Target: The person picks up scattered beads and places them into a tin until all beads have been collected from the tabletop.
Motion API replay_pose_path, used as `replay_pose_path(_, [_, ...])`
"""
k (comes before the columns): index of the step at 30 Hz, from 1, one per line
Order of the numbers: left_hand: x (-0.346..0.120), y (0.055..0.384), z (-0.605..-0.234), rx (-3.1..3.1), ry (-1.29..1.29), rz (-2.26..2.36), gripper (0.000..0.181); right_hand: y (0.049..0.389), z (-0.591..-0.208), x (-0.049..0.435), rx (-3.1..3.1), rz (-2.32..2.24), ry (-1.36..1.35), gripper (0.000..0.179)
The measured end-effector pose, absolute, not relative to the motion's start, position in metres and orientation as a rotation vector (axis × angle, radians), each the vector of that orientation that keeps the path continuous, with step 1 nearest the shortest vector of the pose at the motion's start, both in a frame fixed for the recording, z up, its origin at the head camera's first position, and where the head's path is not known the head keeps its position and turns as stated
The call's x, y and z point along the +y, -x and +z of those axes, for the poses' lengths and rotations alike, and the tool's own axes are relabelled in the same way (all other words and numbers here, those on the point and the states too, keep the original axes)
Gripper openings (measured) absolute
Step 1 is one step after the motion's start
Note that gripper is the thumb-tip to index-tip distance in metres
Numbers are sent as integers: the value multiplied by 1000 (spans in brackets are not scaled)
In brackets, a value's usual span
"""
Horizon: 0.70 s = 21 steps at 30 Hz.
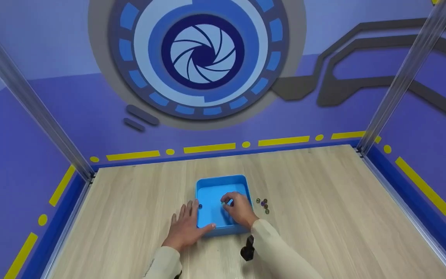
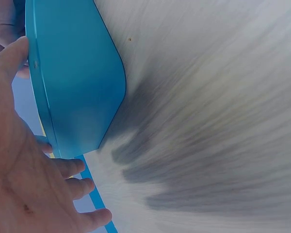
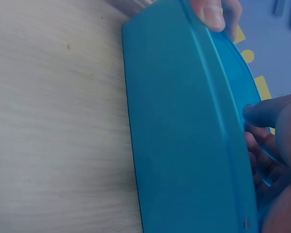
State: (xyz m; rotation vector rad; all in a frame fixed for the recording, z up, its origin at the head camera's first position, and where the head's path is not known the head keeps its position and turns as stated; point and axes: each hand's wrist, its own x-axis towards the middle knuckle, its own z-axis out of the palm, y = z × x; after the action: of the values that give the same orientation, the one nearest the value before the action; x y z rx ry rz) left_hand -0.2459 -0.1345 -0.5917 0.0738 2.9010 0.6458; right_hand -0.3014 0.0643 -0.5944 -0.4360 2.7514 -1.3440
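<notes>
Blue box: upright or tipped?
Upright: in the head view, the blue box sits base-down on the table, open top facing up, left hand touching its rim.

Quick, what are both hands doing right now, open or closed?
Left hand: open, touching the blue rectangular plastic box.
Right hand: closed, apparently pinching a small round greenish marble.

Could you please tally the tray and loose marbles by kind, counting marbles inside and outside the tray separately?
Blue tray: 1
Marbles outside, right of the tray: 5
Marble inside, by the tray's left wall: 1
Total: 7
The right hand pinches a small thing, too unclear to count.
</notes>
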Motion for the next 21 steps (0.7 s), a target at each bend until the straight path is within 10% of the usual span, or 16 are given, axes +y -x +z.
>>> replay_pose_path(21, [-132, 245, -589, 2891, -56, 648, 107, 301, -596, 61, 2713, -1317, 401, 15])
